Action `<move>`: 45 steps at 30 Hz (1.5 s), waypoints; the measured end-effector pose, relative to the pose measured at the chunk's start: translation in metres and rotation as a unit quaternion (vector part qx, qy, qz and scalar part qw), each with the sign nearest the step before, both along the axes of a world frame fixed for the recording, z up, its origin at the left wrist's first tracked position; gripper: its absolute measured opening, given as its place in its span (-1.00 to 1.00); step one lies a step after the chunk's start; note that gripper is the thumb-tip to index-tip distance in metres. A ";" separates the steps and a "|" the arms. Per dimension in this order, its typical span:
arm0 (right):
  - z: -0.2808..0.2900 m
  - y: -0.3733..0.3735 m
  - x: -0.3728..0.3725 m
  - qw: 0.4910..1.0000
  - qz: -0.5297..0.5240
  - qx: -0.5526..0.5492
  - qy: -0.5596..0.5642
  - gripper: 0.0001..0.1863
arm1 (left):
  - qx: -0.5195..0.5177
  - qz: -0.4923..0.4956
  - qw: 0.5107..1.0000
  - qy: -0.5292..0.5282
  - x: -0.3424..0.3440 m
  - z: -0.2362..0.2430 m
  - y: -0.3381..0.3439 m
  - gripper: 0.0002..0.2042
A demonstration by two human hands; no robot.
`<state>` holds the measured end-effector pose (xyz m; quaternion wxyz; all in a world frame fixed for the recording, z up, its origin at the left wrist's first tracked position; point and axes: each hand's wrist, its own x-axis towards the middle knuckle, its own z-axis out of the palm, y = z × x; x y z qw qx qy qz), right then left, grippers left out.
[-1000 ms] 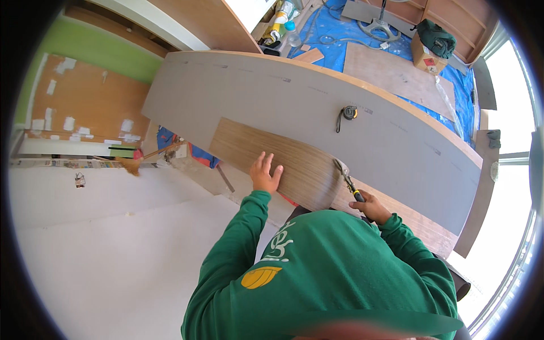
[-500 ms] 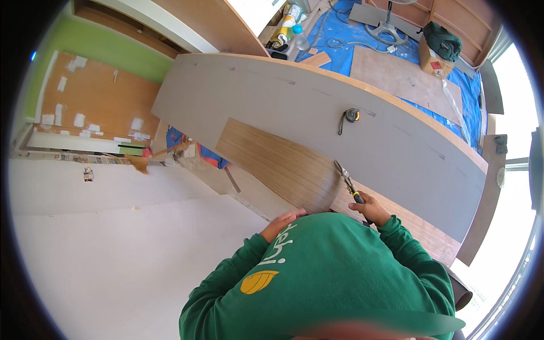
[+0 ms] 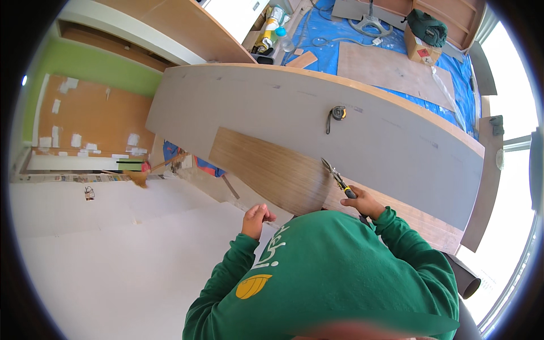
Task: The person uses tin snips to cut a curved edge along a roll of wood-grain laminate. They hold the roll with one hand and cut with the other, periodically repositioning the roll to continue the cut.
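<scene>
My right hand (image 3: 362,203) is wrapped round the dark handles of metal-cutting snips (image 3: 339,178) with yellow bands. Their silver blades point up and left, by the right edge of a brown wood-grain sheet (image 3: 266,164). This sheet bends where it nears my body. Under and to the right of it, a lighter wood-grain strip (image 3: 396,218) runs along the near edge of the grey board (image 3: 255,96). Off the sheet's near edge, my left hand (image 3: 258,220) hangs in the air with fingers curled together; whether anything is in them is hidden.
A tape measure (image 3: 338,113) with a strap lies on the grey board. Beyond the board, a blue floor cover (image 3: 317,39) bears a brown panel (image 3: 391,68) and a cardboard box (image 3: 422,50) with a green bag on it. A dark roll (image 3: 466,280) sits at my right.
My left hand has come away from the sheet's near edge, moving left, and its fingers have curled. My right hand still holds the snips near the sheet. The whole view has shifted slightly.
</scene>
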<state>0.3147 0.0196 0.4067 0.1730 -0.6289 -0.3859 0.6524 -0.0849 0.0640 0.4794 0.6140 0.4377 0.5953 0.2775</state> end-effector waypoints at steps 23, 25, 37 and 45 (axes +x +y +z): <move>0.013 -0.003 -0.007 0.999 0.015 -0.020 -0.020 -0.18 | 0.047 -0.045 0.994 0.084 -0.006 -0.037 -0.016 -0.83; 0.011 -0.005 -0.007 1.000 0.012 -0.016 -0.021 -0.18 | 0.049 -0.058 0.992 0.097 -0.007 -0.036 -0.017 -0.83; 0.009 -0.003 -0.012 0.999 0.005 -0.034 -0.015 -0.08 | 0.037 -0.034 0.995 0.088 -0.010 -0.033 -0.025 -0.82; 0.015 0.002 -0.010 0.999 -0.009 -0.024 0.025 -0.17 | 0.062 -0.064 0.987 0.133 -0.004 -0.019 -0.028 -0.77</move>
